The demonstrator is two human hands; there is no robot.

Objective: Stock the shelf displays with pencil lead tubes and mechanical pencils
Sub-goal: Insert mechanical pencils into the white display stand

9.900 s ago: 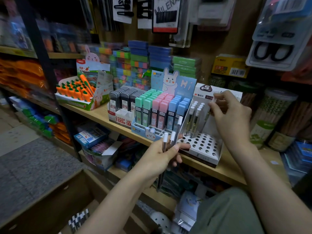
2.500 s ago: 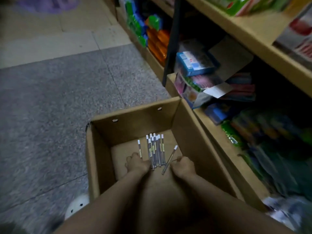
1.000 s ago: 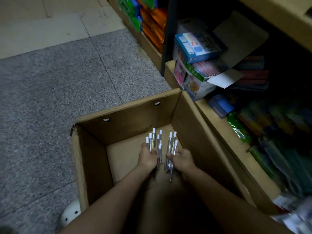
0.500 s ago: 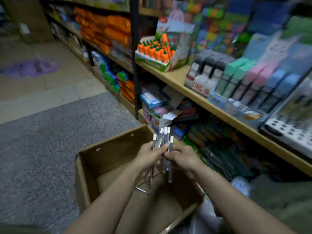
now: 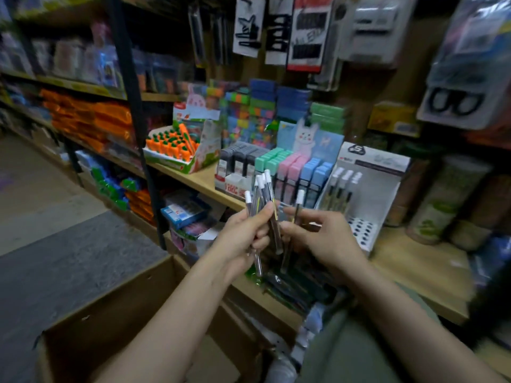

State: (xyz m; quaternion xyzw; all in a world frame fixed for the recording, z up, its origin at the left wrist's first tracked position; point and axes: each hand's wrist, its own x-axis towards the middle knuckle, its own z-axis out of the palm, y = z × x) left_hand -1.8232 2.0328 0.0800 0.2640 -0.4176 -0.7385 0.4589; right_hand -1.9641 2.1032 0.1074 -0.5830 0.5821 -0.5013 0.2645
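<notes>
Nearest to us stands the open cardboard box [image 5: 116, 322] on the floor; what lies in it we cannot tell from here. Above it, our left hand [image 5: 243, 236] closes its fingers around a bundle of mechanical pencils [image 5: 262, 205], white caps upward, so that we can draw them out one at a time. Our right hand [image 5: 323, 239] pinches a single pencil [image 5: 294, 222], apart from the bundle, probably ready for placing. Behind, near the front edge of the wooden shelf [image 5: 414, 266], the white display stand [image 5: 365, 200] holds three pencils upright in its back row, and many holes remain free. To its left, the pastel lead tube display [image 5: 293, 172] looks full.
</notes>
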